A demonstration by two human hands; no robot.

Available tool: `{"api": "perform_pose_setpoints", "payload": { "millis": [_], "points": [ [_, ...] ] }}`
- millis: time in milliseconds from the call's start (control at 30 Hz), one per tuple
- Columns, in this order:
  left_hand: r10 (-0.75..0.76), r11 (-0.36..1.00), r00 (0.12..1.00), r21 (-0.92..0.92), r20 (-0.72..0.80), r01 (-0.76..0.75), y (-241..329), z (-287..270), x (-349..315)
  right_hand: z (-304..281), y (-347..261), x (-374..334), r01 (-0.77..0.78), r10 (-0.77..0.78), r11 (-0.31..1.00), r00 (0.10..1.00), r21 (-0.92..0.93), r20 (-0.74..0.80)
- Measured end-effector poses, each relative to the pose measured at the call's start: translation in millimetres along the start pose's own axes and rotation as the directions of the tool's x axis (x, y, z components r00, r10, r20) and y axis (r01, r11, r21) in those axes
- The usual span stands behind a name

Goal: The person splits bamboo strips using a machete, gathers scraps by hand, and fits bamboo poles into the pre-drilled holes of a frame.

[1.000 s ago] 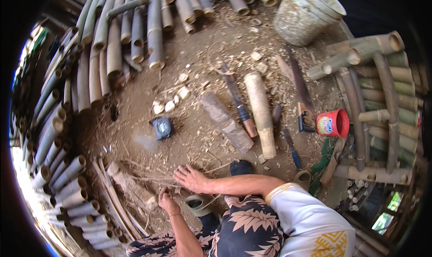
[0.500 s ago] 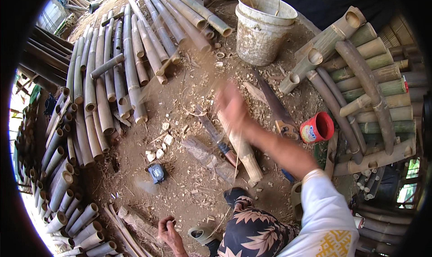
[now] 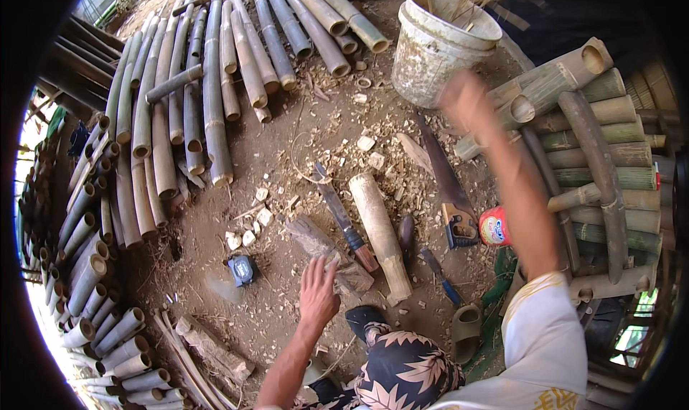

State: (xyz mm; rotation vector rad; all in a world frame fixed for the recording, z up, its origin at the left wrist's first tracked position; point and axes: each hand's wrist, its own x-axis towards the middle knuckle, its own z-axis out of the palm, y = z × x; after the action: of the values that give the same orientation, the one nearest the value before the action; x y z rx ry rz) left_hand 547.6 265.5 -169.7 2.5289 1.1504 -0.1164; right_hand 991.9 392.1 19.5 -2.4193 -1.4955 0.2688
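My left hand [image 3: 318, 291] reaches over the ground with its fingers spread and nothing in it, just short of a flat brown wood block [image 3: 326, 255]. My right hand [image 3: 465, 98], smeared by motion, is stretched out by the lower right of a dirty white bucket [image 3: 423, 65]; its fingers cannot be made out. Between the hands lie a pale peeled round log [image 3: 377, 223], a long knife [image 3: 339, 210] with a wooden handle, and a handsaw [image 3: 441, 166]. Thin dry strands [image 3: 474, 2] stick out at the bucket's top.
Bamboo poles [image 3: 215, 123] lie in rows at left and back; cut bamboo stacks [image 3: 93, 273] rise at far left. A bamboo frame [image 3: 603, 159] stands at right. A red tub [image 3: 494, 227], a blue-handled chisel [image 3: 446, 284], a tape measure [image 3: 242, 270] and wood chips [image 3: 366, 143] are on the dirt.
My right hand has swung from above the log toward the bucket, uncovering the log. My left hand has come forward and spread its fingers. Dry strands now show at the bucket's top.
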Motion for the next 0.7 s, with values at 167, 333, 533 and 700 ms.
{"api": "perform_pose_setpoints", "payload": {
  "millis": [167,333,533,700],
  "points": [
    [0.401,0.882,0.915,0.258,0.028,-0.394,-7.1,40.3,65.7,216.7,-23.2,-247.7,-0.017,0.027,0.999,0.936,-0.032,0.351],
    [0.421,0.81,0.882,0.349,0.213,-0.471,-28.0,40.1,72.1,282.7,-71.0,-249.2,0.0,-0.045,0.976,0.978,0.217,0.201],
    [0.491,0.727,0.808,0.357,0.326,-0.586,-89.1,22.3,-5.9,336.9,-71.3,-210.1,-0.039,0.046,0.999,0.97,-0.031,0.239],
    [0.248,0.897,0.906,0.271,0.343,-0.348,-108.7,27.2,-79.1,300.4,-117.5,-270.4,-0.025,-0.137,0.956,0.844,0.293,0.519]
  ]
}}
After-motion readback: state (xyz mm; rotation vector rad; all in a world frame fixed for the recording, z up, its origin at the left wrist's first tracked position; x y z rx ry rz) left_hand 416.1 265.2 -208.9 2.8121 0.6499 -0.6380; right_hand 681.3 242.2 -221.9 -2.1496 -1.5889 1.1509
